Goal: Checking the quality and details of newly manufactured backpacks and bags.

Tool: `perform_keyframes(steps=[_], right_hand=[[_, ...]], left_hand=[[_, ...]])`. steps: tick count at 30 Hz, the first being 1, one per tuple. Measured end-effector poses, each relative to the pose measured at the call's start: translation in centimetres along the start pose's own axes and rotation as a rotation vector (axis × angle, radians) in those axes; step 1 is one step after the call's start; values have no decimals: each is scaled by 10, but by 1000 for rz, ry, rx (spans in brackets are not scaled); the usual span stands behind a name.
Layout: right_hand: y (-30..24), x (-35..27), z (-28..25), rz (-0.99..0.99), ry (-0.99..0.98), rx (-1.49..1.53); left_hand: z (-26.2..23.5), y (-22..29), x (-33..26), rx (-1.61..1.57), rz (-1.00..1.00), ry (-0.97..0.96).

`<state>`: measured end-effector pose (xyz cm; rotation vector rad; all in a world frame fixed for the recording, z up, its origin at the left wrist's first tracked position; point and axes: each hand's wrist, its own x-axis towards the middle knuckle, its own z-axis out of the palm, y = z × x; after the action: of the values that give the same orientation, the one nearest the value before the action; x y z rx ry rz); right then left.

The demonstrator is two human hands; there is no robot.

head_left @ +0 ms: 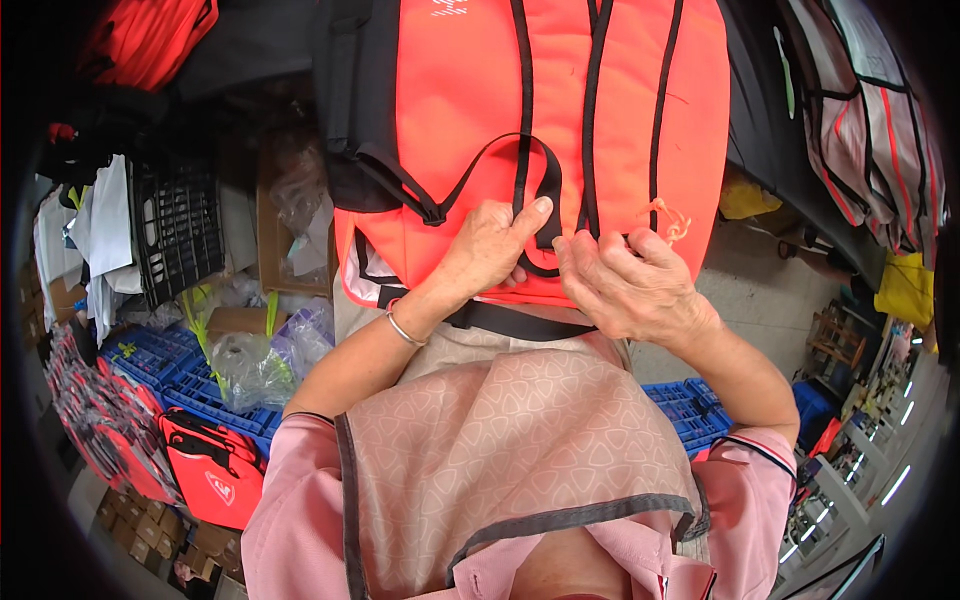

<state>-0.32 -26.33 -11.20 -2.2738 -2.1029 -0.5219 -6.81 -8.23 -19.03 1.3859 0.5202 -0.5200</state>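
Note:
A large coral-orange backpack (pixel 460 90) with black piping lies in front of me, its lower edge close to my lap. From a buckle at its left side, a black webbing strap (pixel 549 190) loops up and comes down between my hands. My left hand (pixel 490 245) is closed on the strap, the thumb pressed along it. My right hand (pixel 635 285) is closed too, thumb and fingertips pinching at the strap's lower part; its curled fingers hide some of it. Just above the right knuckles, a tangle of orange thread (pixel 674 220) lies on the fabric.
Blue plastic crates (pixel 170 365) with clear plastic bags (pixel 250 370) stand at left, near a black crate (pixel 178 225). Below them are more coral bags (pixel 215 470). Grey bag pieces (pixel 865 140) hang at far right beside a yellow bag (pixel 905 290).

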Motion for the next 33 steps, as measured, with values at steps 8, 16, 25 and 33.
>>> perform_keyframes(steps=[8,16,25,33], right_hand=[[10,7,-1,-309,-111,-75],[27,0,7,107,-185,409],[22,-8,-4,197,-70,321],[13,-8,3,39,-14,148]], left_hand=[[2,6,-4,97,34,-10],[-1,1,1,68,-15,-37],[-1,-7,6,55,7,-54],[1,-1,4,113,15,-27]])
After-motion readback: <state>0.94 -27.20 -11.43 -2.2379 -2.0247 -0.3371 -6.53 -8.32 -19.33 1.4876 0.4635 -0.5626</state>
